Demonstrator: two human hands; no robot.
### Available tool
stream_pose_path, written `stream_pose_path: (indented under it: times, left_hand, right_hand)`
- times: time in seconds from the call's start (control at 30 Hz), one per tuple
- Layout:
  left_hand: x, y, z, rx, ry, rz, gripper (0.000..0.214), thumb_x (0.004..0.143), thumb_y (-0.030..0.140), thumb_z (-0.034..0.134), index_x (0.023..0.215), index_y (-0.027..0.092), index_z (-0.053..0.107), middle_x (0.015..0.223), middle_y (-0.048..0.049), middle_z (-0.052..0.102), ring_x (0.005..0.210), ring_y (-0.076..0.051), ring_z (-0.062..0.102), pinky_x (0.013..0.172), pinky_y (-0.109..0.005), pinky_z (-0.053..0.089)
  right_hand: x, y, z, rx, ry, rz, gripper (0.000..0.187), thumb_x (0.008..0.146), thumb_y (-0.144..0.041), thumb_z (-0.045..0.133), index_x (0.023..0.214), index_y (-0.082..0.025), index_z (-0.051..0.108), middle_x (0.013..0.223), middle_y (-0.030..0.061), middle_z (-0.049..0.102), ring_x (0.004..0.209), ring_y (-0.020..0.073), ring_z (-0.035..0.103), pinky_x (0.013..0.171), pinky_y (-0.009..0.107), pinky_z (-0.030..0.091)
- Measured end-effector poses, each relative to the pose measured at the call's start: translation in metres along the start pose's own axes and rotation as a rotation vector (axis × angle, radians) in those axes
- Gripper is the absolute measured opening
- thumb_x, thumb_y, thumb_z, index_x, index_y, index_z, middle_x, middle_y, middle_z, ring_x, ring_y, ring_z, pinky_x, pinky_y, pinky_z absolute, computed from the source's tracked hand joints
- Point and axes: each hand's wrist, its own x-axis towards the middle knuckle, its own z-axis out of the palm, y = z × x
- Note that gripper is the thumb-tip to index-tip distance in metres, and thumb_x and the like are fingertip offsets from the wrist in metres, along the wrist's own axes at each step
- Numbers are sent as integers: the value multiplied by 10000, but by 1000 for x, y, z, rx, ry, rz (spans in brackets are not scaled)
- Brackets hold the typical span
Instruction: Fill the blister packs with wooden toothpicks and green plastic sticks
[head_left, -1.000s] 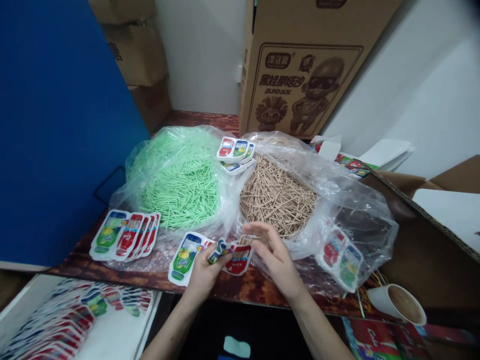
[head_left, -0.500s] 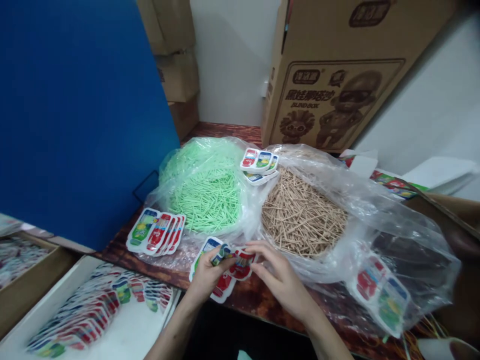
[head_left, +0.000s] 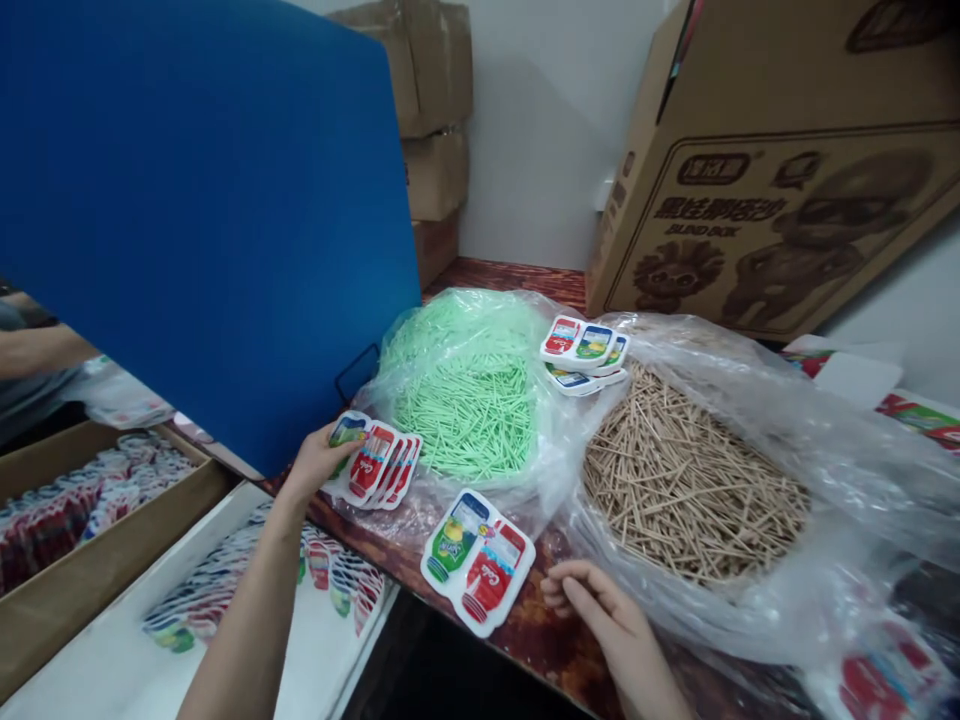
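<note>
My left hand (head_left: 324, 462) is at the fanned stack of drink-printed cards (head_left: 384, 468) on the left of the table. Its thumb lies over the green bottle corner of a card there; the fingers beneath are mostly hidden. A larger group of the same shape, a card with a green bottle and a red cola can (head_left: 480, 562), lies flat at the table's front edge. To its right, my right hand (head_left: 600, 612) hovers with loosely bent fingers and nothing visible in them. Behind are a plastic bag of green sticks (head_left: 472, 410) and another of brown sticks (head_left: 682, 480).
More cards (head_left: 579, 345) rest between the two bags. A blue panel (head_left: 202, 220) stands at the left, a large carton (head_left: 750, 230) at the back right. Boxes of cards, one white (head_left: 90, 660) and one brown (head_left: 172, 510), are lower left. Another person's arm (head_left: 45, 350) shows beyond.
My hands have parted: the left went to the card stack on the left, the right drew back rightward. The small printed piece between them is no longer visible there. The view has shifted left.
</note>
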Motion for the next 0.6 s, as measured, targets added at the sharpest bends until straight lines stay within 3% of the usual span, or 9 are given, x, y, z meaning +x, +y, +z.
stream_pose_path:
  times: [0.13, 0.3, 0.47, 0.53, 0.6]
  left_hand:
    - [8, -18, 20, 287, 212, 150, 424, 707, 399, 651, 1061, 165, 668, 1105, -138, 645, 1099, -339, 538, 951, -447, 415]
    - [2, -39, 29, 544, 327, 289, 464, 880, 377, 464, 1266, 139, 561, 1230, -182, 578, 1147, -326, 527, 974, -445, 409]
    - [-32, -16, 36, 480, 539, 382, 358, 909, 361, 462, 1165, 143, 586, 1209, -172, 591, 1144, -311, 521, 990, -442, 385]
    - [-58, -1, 53, 395, 471, 455, 225, 911, 330, 472, 976, 175, 621, 1014, -122, 649, 999, -275, 577, 926, -410, 420]
    - [-86, 8, 78, 300, 222, 525, 189, 912, 286, 466, 787, 211, 587, 837, -63, 644, 844, -232, 596, 813, -357, 456]
  right_hand:
    - [2, 1, 10, -6, -50, -1, 361, 778, -550, 649, 837, -197, 697, 820, 73, 716, 789, 234, 659, 743, 338, 509]
    - [8, 2, 15, 32, -33, 9, 389, 757, -576, 651, 817, -194, 689, 759, 61, 706, 735, 223, 649, 695, 324, 502]
    - [24, -16, 23, -5, -112, -38, 283, 819, -477, 620, 855, -200, 663, 808, 49, 693, 799, 226, 641, 762, 340, 494]
    - [38, -28, 33, -27, -83, -81, 223, 847, -417, 581, 850, -204, 645, 808, 40, 683, 813, 224, 634, 761, 338, 487]
    - [58, -38, 45, -85, -48, -156, 172, 857, -343, 538, 847, -205, 640, 800, 31, 675, 803, 214, 623, 763, 333, 473]
